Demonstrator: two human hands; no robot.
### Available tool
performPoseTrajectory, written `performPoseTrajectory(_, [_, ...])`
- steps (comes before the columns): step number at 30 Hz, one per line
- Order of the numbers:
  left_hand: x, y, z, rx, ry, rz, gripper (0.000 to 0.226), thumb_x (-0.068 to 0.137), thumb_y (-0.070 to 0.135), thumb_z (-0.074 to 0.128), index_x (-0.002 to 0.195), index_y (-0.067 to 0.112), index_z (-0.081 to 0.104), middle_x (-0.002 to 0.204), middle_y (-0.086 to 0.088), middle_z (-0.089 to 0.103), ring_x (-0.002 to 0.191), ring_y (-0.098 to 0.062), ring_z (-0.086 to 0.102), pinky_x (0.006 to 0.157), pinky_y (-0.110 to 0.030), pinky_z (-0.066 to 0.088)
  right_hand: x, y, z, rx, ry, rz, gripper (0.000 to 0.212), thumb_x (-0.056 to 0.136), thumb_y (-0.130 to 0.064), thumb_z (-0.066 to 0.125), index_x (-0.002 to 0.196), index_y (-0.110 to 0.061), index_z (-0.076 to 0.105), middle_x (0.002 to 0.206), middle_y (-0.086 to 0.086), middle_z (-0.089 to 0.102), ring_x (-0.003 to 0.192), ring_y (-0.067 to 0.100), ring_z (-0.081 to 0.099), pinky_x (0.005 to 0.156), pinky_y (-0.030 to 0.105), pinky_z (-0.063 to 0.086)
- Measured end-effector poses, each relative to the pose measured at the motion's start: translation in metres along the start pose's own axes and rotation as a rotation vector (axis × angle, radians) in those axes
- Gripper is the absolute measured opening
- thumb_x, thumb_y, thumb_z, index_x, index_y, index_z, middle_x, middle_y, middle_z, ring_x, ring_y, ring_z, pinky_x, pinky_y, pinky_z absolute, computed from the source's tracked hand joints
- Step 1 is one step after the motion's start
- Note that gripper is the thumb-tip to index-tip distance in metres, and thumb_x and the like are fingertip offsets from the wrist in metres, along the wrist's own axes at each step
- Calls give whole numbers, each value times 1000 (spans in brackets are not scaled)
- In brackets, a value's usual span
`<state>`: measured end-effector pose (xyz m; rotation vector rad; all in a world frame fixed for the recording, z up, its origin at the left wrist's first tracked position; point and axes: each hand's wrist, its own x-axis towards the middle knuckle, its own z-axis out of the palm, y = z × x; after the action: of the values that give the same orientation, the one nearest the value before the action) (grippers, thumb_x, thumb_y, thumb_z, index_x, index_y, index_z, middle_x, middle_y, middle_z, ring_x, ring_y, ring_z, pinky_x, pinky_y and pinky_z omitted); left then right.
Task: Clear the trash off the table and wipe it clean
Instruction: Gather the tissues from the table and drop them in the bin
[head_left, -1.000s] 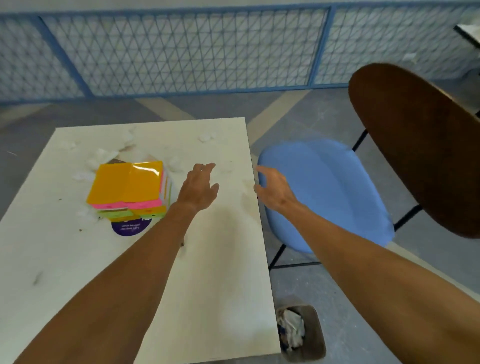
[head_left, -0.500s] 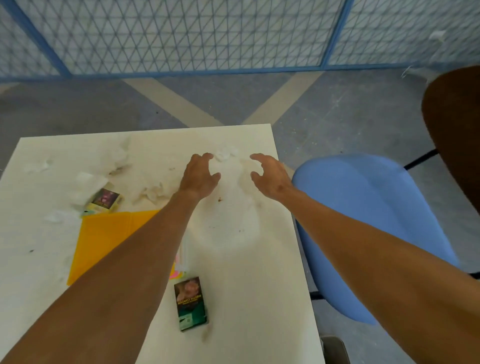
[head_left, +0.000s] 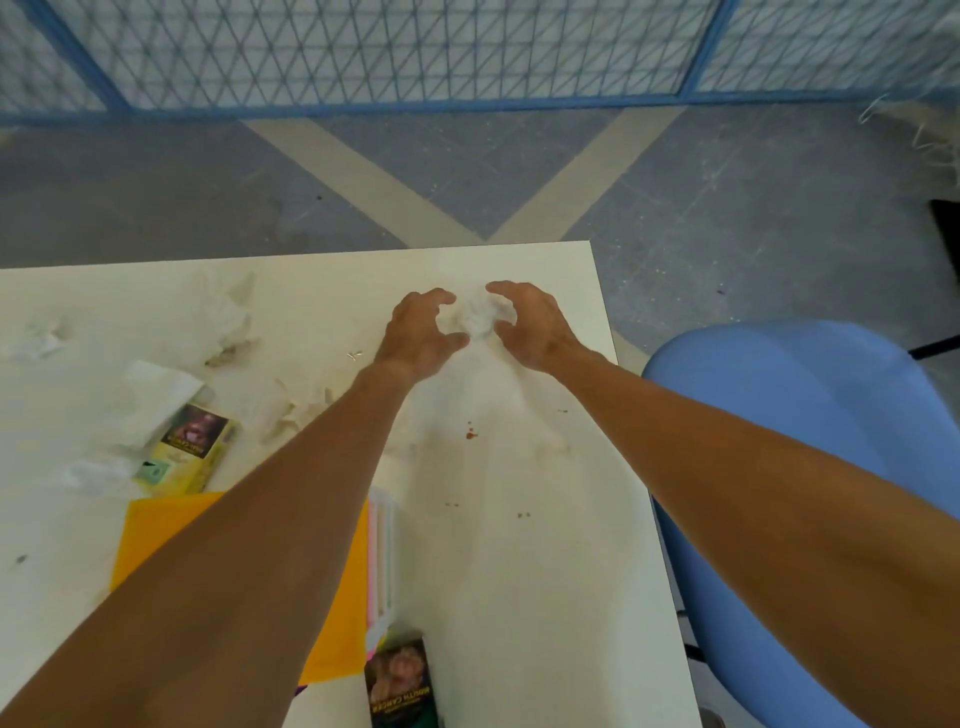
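On the white table (head_left: 545, 571), near its far right corner, lies a crumpled white tissue (head_left: 480, 319). My left hand (head_left: 421, 335) and my right hand (head_left: 530, 327) are cupped around it from either side, fingers curled and spread, fingertips at or against the tissue. More torn tissue scraps (head_left: 228, 322) are scattered over the far left of the table, with a white paper piece (head_left: 156, 395). A yellow cigarette pack (head_left: 192, 447) lies at the left and a dark green pack (head_left: 400, 680) at the near edge. Small reddish stains (head_left: 470, 434) mark the surface.
An orange stack of sticky notes (head_left: 156, 540) lies under my left forearm. A blue chair seat (head_left: 805, 467) stands close to the table's right edge. A blue mesh fence (head_left: 415, 52) runs across the grey floor beyond the table.
Both hands have reached farther across the table and come together around the crumpled tissue. The view has tilted down and moved closer to the tabletop.
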<state>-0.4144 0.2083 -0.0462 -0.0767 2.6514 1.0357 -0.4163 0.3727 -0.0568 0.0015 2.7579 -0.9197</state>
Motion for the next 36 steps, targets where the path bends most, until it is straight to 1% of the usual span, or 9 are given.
performPoseTrajectory(3, [8, 5, 15, 29, -4, 13, 53, 81, 26, 79, 130, 20, 59, 131, -9, 56, 115, -29, 56, 100, -41, 49, -2, 0, 5, -4, 35, 15, 33, 95, -9, 56, 128, -10, 61, 130, 12, 60, 118, 28, 55, 102, 33, 42])
performPoseTrajectory(7, [8, 3, 28, 62, 90, 18, 11, 84, 17, 76, 93, 19, 71, 108, -6, 66, 96, -23, 63, 82, -26, 50, -19, 12, 6, 61, 105, 78, 18, 89, 0, 55, 94, -6, 72, 95, 9, 68, 89, 25, 62, 81, 33, 53])
performPoseTrajectory(10, [4, 0, 30, 30, 122, 3, 22, 84, 6, 73, 69, 21, 68, 87, -5, 69, 86, -21, 64, 73, -26, 53, -31, 18, 4, 87, 122, 89, 12, 89, -4, 57, 86, -7, 69, 86, 6, 66, 82, 23, 61, 75, 36, 54])
performPoseTrajectory(15, [-6, 6, 16, -206, 140, -67, 11, 84, 2, 72, 82, 13, 72, 83, -1, 67, 74, -13, 61, 62, -15, 47, -42, 11, 0, 225, 164, 100, 7, 96, -9, 56, 100, -11, 61, 103, 2, 62, 88, 19, 59, 68, 18, 45])
performPoseTrajectory(19, [-16, 8, -3, -370, 55, -137, 15, 82, -1, 72, 82, 15, 72, 87, -3, 69, 85, -18, 65, 77, -26, 56, -48, -8, -5, 459, -18, 20, 48, 88, -3, 67, 129, -21, 50, 125, -1, 53, 96, 13, 59, 72, 13, 52])
performPoseTrajectory(24, [-37, -2, -33, -472, 21, -169, 20, 82, -7, 69, 78, 13, 70, 89, -7, 69, 89, -23, 66, 85, -34, 58, -56, -31, -3, 357, 173, 12, 29, 83, 17, 54, 91, -5, 71, 89, 3, 66, 78, 16, 61, 70, 18, 56])
performPoseTrajectory(27, [-50, -8, -48, -502, 31, -183, 18, 83, -8, 68, 81, 9, 69, 89, -8, 69, 87, -21, 64, 84, -33, 58, -67, -43, -6, 499, 86, 14, 29, 83, 18, 52, 96, -3, 68, 98, 11, 66, 83, 25, 65, 66, 19, 55])
performPoseTrajectory(31, [-59, -16, -61, -540, 127, -210, 23, 82, -9, 67, 74, 12, 68, 83, -6, 68, 84, -21, 64, 83, -35, 58, -85, -61, -10, 692, -120, 39, 46, 87, 5, 59, 125, -20, 51, 123, 2, 52, 103, 24, 62, 73, 25, 56])
performPoseTrajectory(36, [-69, -14, -69, -601, 127, -207, 20, 83, -9, 68, 78, 11, 67, 84, -7, 67, 83, -20, 64, 77, -27, 58, -86, -71, -4, 660, -155, 32, 43, 88, -24, 69, 129, -29, 55, 134, -1, 49, 120, 17, 52, 85, 33, 58])
